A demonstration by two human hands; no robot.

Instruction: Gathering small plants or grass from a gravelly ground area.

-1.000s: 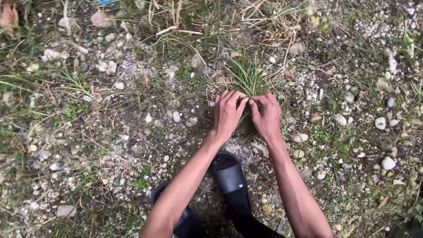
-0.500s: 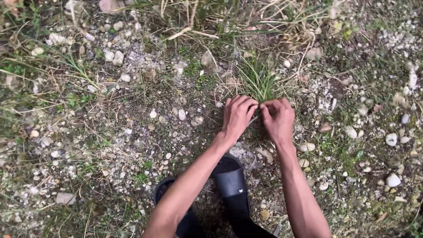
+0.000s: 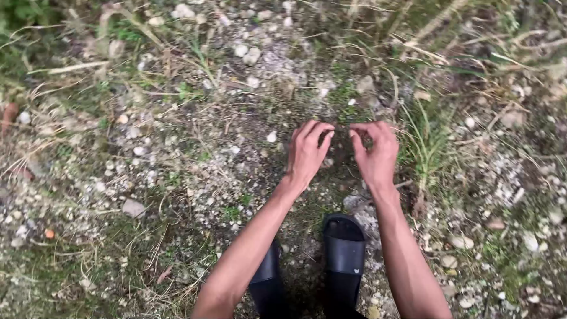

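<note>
Left hand (image 3: 308, 155), right hand (image 3: 376, 155): fingers curled, half-open, empty, above gravel ground (image 3: 177, 165).

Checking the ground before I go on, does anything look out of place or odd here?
Nothing stands out. The left hand and right hand hover close together with curled fingers above bare dirt, holding nothing that shows. A grass tuft stands just right of them, black slide sandals below, pebbles scattered about.

Two hands (image 3: 342, 155), two black slide sandals (image 3: 344, 251), one grass tuft (image 3: 426, 145).
</note>
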